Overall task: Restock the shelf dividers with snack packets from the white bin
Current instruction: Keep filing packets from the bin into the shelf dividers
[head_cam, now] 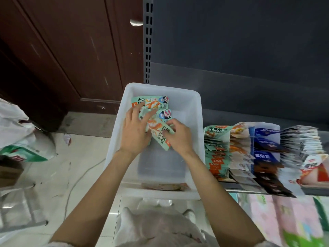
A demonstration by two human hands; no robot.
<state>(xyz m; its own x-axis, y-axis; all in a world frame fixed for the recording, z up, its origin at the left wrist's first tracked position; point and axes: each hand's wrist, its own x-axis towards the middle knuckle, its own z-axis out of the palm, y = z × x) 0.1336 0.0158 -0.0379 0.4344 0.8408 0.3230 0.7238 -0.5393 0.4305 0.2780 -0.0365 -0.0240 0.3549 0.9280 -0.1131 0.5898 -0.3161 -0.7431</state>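
Both forearms reach forward from the bottom edge into the white bin (195, 111). Left hand (134, 130) lies palm-down, fingers spread over a fan of mint-green snack packets (151, 104). Right hand (179, 137) is closed on the near end of one green packet (162, 135), thumb and fingers pinching it, tilted. Hands close together, both on the packets. Packets sit in far half of the bin; near half bare. Bin rests at the left end of the shelf (316, 190). Just right of the bin, shelf rows (240, 154) hold upright packets: green row touching the bin wall, then pale, blue/dark, silver. Brown door (62, 50) on the left, white bags (19, 138) on the floor (71, 175).
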